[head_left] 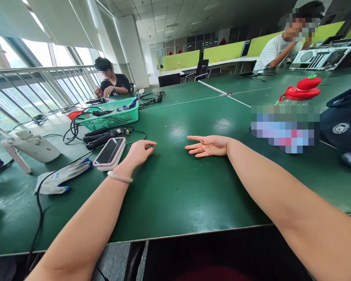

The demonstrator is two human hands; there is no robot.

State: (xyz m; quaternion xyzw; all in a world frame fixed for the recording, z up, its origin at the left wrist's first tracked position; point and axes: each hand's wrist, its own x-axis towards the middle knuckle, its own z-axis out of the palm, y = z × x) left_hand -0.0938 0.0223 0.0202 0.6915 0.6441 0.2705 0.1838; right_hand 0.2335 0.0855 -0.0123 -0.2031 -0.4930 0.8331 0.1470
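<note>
Now our left hand (139, 153) pinches a small dark part (150, 146) beside the phone (109, 152); our right hand (208, 146) lies open, empty, on the surface (175, 195).

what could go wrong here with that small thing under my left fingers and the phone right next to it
The small dark part under the left hand looks tiny and could slip away on the green table. The phone sits right by that wrist and might get knocked. The cable hanging over the near edge could snag.

Open-plan office: wide green table (193, 195), tall windows (32, 93) with railing admitting daylight at left, white pillar (131, 50), lime-green desk partitions (222, 52) and black chairs (169, 79) beyond.
</note>
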